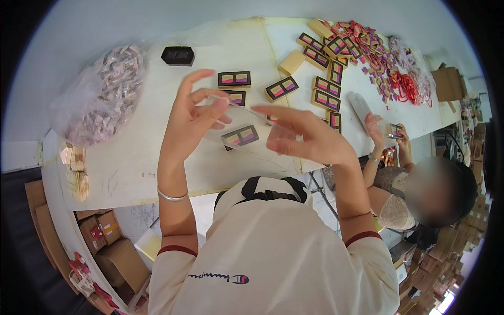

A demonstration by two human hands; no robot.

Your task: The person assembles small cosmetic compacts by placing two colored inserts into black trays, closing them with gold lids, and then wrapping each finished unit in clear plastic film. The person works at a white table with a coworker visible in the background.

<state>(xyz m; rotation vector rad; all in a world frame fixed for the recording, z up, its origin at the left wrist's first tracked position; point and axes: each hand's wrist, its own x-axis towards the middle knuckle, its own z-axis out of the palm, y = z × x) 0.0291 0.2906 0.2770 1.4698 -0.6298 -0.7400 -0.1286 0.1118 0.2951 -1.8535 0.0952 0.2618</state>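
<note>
Between my hands a clear plastic sheet (262, 149), possibly a flattened sleeve, is held above the table. Its left upper corner is pinched by my left hand (197, 115), thumb against fingers with the index finger raised. My right hand (310, 137) grips the opposite side, fingers bent over it. Through the plastic shows a gold box with a black frame and pink, yellow and purple panels (240, 135). Two similar boxes (234, 79) lie just beyond my left hand, and another box (281, 88) sits tilted beyond my right.
A black tray (178, 56) lies far left of centre. At left bulges a plastic bag of wrapped pieces (113, 86), with gold card pieces (77, 168) below. Several gold boxes (326, 84), small coloured pieces and red ribbon (407, 89) cover the right. A co-worker's hands (375, 128) hold a box there.
</note>
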